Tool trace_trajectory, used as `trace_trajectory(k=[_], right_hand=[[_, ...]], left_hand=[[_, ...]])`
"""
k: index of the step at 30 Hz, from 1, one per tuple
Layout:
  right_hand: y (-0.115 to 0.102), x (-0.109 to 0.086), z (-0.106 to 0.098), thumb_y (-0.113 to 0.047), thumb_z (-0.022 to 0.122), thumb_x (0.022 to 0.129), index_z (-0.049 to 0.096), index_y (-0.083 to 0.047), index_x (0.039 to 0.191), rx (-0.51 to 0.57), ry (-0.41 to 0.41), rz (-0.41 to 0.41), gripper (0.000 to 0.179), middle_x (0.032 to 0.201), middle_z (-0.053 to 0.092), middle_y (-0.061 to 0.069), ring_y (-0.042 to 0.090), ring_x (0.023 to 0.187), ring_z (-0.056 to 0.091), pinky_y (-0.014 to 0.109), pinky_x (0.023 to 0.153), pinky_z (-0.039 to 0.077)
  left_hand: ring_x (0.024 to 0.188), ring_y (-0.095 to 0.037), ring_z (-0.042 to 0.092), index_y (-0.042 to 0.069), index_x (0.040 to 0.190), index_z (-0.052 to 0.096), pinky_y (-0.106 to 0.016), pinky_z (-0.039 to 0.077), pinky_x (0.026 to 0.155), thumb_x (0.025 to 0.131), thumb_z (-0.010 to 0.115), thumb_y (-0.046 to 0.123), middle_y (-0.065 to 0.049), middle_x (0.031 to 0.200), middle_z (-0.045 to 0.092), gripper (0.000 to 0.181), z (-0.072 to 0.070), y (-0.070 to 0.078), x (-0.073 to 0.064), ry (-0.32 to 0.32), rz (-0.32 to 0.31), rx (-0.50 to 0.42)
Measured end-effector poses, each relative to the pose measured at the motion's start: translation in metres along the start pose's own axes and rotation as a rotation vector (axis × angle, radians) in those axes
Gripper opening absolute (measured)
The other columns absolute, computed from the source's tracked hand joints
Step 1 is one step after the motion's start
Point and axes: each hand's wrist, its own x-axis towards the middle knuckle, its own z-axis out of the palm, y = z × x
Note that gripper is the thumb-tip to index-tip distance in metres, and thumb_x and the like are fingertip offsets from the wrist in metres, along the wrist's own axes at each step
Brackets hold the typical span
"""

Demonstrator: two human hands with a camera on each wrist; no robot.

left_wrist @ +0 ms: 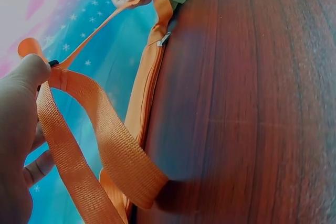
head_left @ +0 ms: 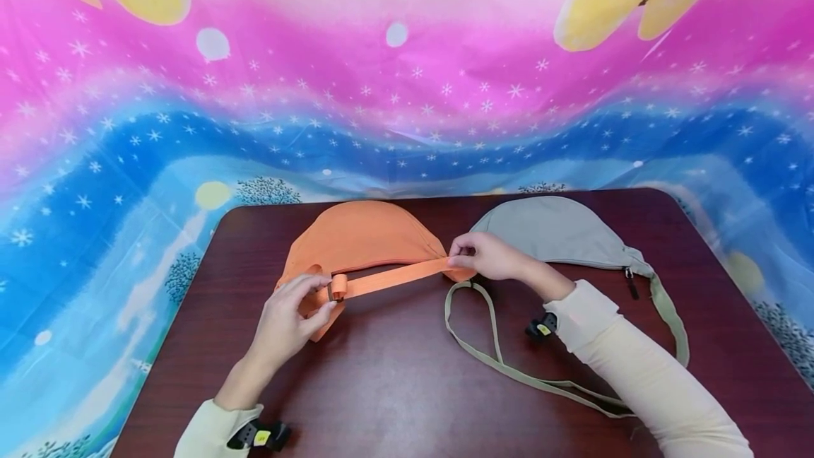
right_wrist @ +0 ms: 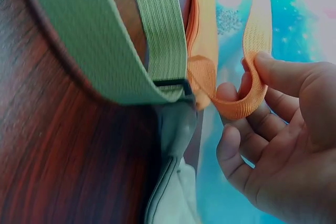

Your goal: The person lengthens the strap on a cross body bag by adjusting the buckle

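Note:
An orange waist bag [head_left: 369, 235] lies at the back of the table, its zipped edge toward me. My left hand [head_left: 289, 309] pinches the dark strap slider [left_wrist: 53, 63] on the bag's orange strap [head_left: 394, 276], and a small loop of webbing stands up beside it. Slack webbing [left_wrist: 115, 135] hangs in a loop below the left fingers. At the bag's right end my right hand [head_left: 490, 254] pinches the strap between thumb and fingers, and the webbing [right_wrist: 247, 106] curves under the thumb. Between the two hands the strap runs nearly straight, in front of the zip.
A grey waist bag [head_left: 553, 232] lies to the right, close to the orange one. Its green strap [head_left: 496, 366] loops over the table [head_left: 394, 387] beneath my right forearm. A patterned cloth [head_left: 407, 112] hangs behind the table.

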Motion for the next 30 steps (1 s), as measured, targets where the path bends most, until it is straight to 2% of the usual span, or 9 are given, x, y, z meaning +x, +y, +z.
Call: trace_trajectory(k=[9, 16, 24, 30], right_hand=[[0.017, -0.004, -0.008, -0.014, 0.070, 0.097, 0.072, -0.011, 0.087, 0.055, 0.026, 0.052, 0.011, 0.070, 0.052, -0.002, 0.018, 0.065, 0.042, 0.031, 0.063, 0.037], [0.027, -0.009, -0.015, -0.014, 0.066, 0.100, 0.072, -0.009, 0.089, 0.083, 0.044, 0.080, 0.014, 0.071, 0.053, 0.002, 0.018, 0.063, 0.042, 0.030, 0.062, 0.037], [0.029, -0.009, -0.018, -0.011, 0.062, 0.102, 0.073, -0.008, 0.091, 0.080, 0.058, 0.088, 0.016, 0.077, 0.059, 0.004, 0.021, 0.069, 0.045, 0.031, 0.065, 0.039], [0.030, -0.010, -0.017, -0.009, 0.062, 0.102, 0.072, -0.007, 0.089, 0.070, 0.071, 0.109, 0.016, 0.076, 0.058, 0.004, 0.021, 0.068, 0.045, 0.031, 0.064, 0.039]], left_hand=[[0.096, -0.025, 0.066, 0.008, 0.109, 0.072, -0.044, 0.055, 0.078, 0.075, 0.087, 0.009, -0.005, 0.106, 0.072, 0.037, -0.006, -0.003, -0.002, 0.015, -0.026, 0.001], [0.084, -0.016, 0.060, 0.010, 0.110, 0.072, -0.037, 0.052, 0.065, 0.075, 0.088, 0.009, -0.004, 0.102, 0.071, 0.038, -0.009, -0.007, -0.003, 0.036, -0.032, -0.004], [0.081, -0.015, 0.058, 0.009, 0.110, 0.072, -0.036, 0.053, 0.061, 0.075, 0.087, 0.007, -0.003, 0.100, 0.070, 0.038, -0.011, -0.011, -0.004, 0.050, -0.029, -0.012], [0.078, -0.012, 0.055, 0.009, 0.109, 0.072, -0.026, 0.050, 0.060, 0.075, 0.087, 0.002, 0.000, 0.097, 0.067, 0.038, -0.014, -0.013, -0.005, 0.068, -0.046, -0.046]])
